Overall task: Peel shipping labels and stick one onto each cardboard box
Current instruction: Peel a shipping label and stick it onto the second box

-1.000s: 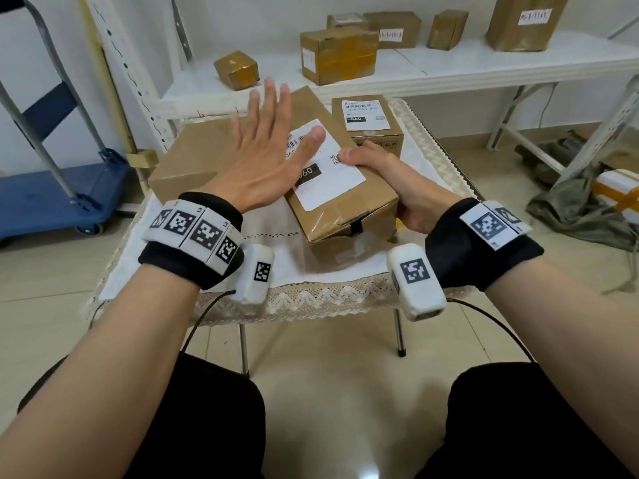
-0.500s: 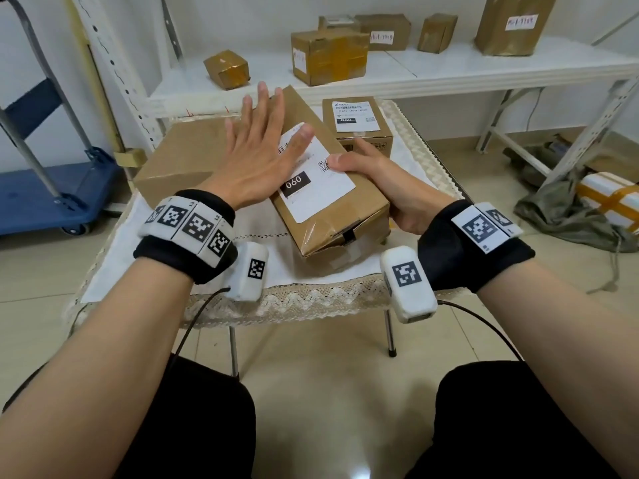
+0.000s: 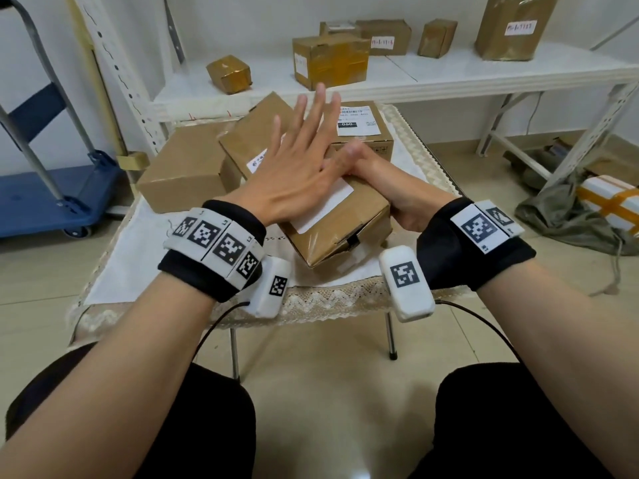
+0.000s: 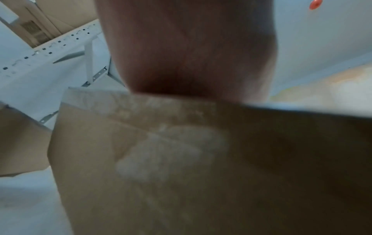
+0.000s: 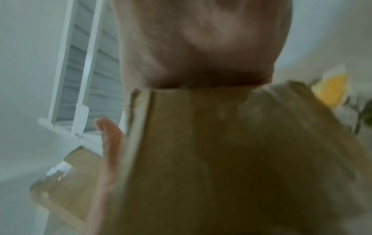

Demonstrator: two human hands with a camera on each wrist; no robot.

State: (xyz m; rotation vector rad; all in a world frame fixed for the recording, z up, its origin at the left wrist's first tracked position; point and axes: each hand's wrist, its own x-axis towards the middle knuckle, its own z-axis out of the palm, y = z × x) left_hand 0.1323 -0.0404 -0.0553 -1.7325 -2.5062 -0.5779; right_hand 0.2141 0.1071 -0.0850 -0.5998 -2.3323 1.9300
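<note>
Sweeping rightward across the white shipping label (image 3: pixel 325 205), with the left hand (image 3: pixel 294 174) now lying flat at the centre of the head view, fingers straight and spread, palm down and holding nothing. Covering far more of the label than half a second ago, when only the thumb was reaching onto its left edge and the printed "060" block was in plain sight; now showing just a strip of white at the lower right of the palm and a small corner at its left. Pressing from above, as the left wrist view also suggests, though blurred: palm edge (image 4: pixel 187 47) meeting the top of the brown cardboard box (image 4: pixel 181 159).

Steadying the cardboard box (image 3: pixel 345 233) at its right side with the right hand (image 3: pixel 387 181), fingers curled round the box's far edge, much as in the earlier frames. Sitting tilted on the cloth-covered bench (image 3: pixel 145 257), near corner toward the lower middle of the frame. In the right wrist view, gripping the top edge of the box (image 5: pixel 221 159), with one finger (image 5: pixel 109 143) lying along its left side.

Meaning, most likely, that the label is already down and is being smoothed flat, so this box is close to finished. Standing just behind, in the upper middle of the frame, a second labelled box (image 3: pixel 363 133). Lying at the left, a plain box (image 3: pixel 183 171) with no label visible on the faces shown, probably the next to be done.
</note>
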